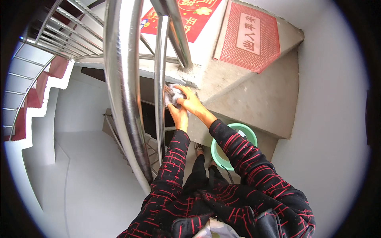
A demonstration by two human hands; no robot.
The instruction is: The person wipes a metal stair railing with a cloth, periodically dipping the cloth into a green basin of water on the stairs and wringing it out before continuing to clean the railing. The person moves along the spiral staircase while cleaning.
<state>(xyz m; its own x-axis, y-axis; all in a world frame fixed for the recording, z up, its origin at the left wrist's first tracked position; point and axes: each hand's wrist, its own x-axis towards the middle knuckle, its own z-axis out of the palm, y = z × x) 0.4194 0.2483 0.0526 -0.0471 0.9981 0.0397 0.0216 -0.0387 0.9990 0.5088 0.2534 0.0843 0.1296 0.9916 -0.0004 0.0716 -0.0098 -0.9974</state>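
A pale, crumpled cloth (176,94) is bunched between my two hands, beside a thin metal baluster (160,89) of the stair railing. My left hand (178,114) grips it from below, with the thumb raised against it. From the right, my right hand (190,99) curls its fingers over the top of the cloth. Part of the cloth is hidden behind my fingers. Whether the cloth touches the baluster is hard to tell. The thick, shiny handrail (126,74) runs close by on the left.
A green plastic basin (253,134) with liquid in it stands by my feet, partly behind my right sleeve. Winding concrete steps (253,98) rise ahead, with a red mat (268,44) on the landing. A white wall (330,104) bounds the right; the stairwell drops away at left.
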